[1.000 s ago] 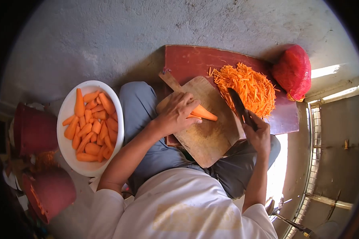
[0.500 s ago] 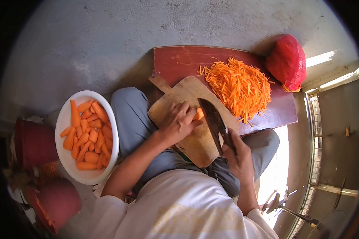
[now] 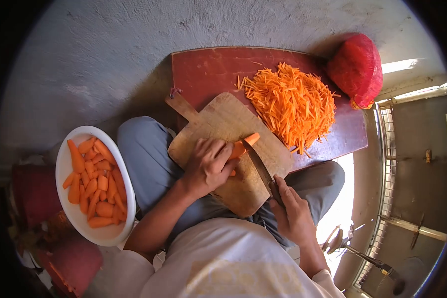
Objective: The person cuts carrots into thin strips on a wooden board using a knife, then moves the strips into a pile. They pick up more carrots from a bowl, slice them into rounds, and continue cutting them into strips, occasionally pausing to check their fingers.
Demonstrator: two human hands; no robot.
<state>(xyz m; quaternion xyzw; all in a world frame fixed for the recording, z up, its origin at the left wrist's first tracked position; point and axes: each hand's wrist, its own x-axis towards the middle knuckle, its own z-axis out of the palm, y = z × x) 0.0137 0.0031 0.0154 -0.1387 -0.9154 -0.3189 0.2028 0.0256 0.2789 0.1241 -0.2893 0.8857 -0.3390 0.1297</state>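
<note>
On the wooden cutting board (image 3: 248,191), my left hand (image 3: 207,166) is closed on a carrot (image 3: 238,149) and presses it down. The carrot's tip points up and right, past the blade. My right hand (image 3: 292,207) is wrapped round the handle of a knife (image 3: 259,164), whose blade lies across the carrot beside my left fingertips. A small orange piece shows below the left fingers. Beyond the board, a heap of shredded carrot (image 3: 294,107) lies on the red table (image 3: 208,69).
A white basin (image 3: 62,171) of peeled carrots stands at the left, with dark red buckets (image 3: 77,260) near it. A red bag (image 3: 355,69) sits at the table's back right. A grey wall (image 3: 109,54) rises behind.
The knife blade has come down to the left onto the carrot, which now sticks out past it. The whole view has shifted slightly, with the board and basin further left.
</note>
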